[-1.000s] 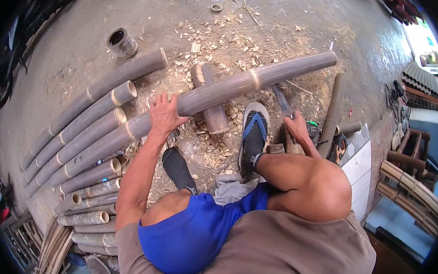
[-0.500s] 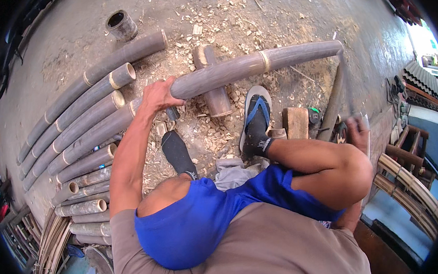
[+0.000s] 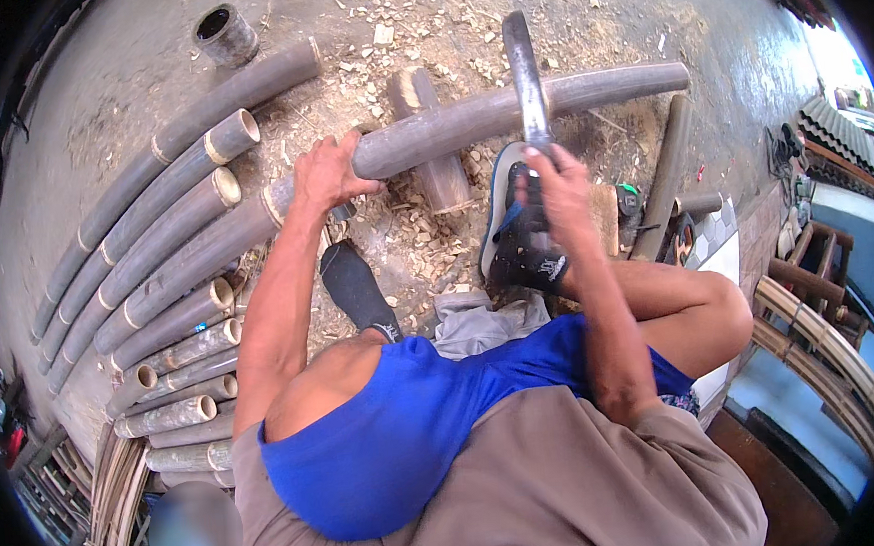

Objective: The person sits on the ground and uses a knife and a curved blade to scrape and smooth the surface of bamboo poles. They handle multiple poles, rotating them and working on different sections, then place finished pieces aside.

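A long brown bamboo pole (image 3: 438, 133) slants across in front of me, lying over a short bamboo block (image 3: 443, 179). My left hand (image 3: 329, 173) is wrapped round the pole left of this block. In my right hand (image 3: 562, 187) is the handle of a machete (image 3: 524, 72), its dark-tipped blade pointing away from me. The blade crosses over the pole at its pale node ring; whether it touches the bamboo cannot be told. My sandalled right foot (image 3: 513, 208) is close beneath the right hand.
Several bamboo poles (image 3: 236, 95) lie side by side at left, with shorter pieces below. A dark-filled bamboo cup (image 3: 226, 38) stands at far left. Wood chips (image 3: 383, 36) litter the floor. A tape measure (image 3: 629, 199) and another pole (image 3: 666, 174) lie at right, near split bamboo strips (image 3: 823, 369).
My right hand has swung left from beside my knee, bringing the machete from the pole's far right end to its node ring. My left hand keeps its grip on the pole.
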Demonstrator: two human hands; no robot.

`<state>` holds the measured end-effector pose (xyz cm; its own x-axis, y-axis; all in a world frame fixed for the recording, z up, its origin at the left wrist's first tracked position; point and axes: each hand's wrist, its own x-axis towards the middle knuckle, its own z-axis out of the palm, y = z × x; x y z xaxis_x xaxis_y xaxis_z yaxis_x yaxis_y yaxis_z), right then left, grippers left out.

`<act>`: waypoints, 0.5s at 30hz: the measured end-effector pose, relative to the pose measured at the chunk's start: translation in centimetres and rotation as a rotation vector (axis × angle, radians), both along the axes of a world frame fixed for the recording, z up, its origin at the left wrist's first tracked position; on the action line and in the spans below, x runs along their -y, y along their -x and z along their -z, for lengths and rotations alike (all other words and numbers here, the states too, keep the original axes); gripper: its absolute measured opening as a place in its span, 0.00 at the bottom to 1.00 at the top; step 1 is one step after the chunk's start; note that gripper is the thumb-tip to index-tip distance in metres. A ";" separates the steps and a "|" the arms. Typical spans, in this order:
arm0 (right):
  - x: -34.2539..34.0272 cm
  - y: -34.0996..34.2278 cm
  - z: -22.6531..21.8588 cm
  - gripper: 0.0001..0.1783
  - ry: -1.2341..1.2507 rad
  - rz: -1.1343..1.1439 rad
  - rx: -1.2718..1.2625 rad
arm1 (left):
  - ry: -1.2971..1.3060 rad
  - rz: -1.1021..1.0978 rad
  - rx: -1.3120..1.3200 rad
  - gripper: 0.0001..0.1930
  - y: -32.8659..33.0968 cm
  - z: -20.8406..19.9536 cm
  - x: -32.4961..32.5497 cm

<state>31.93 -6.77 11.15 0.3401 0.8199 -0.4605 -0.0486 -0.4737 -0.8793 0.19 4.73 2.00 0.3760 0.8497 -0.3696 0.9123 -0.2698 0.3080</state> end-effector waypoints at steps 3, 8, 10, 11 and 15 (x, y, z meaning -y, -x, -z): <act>-0.9 1.5 6.6 0.12 -0.065 0.150 -0.120 | 0.105 -0.009 0.003 0.49 0.2 -1.2 -0.7; -2.9 0.2 9.0 0.13 0.020 0.182 -0.223 | 0.144 -0.017 0.045 0.49 0.2 -1.5 -1.1; -3.6 0.0 8.4 0.13 0.046 0.125 -0.178 | 0.074 -0.027 0.059 0.48 0.1 -1.2 -0.4; -4.0 -0.1 8.1 0.14 0.058 0.098 -0.156 | 0.022 -0.028 0.061 0.48 0.2 -0.6 0.1; -4.1 0.1 8.4 0.15 0.081 0.058 -0.197 | -0.156 -0.019 -0.021 0.49 -0.3 0.3 1.2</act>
<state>31.80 -2.64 2.73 0.2828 0.7593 -0.5861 -0.2450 -0.5336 -0.8095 0.46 3.49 1.74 0.3528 0.9043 -0.2404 0.9235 -0.2952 0.2450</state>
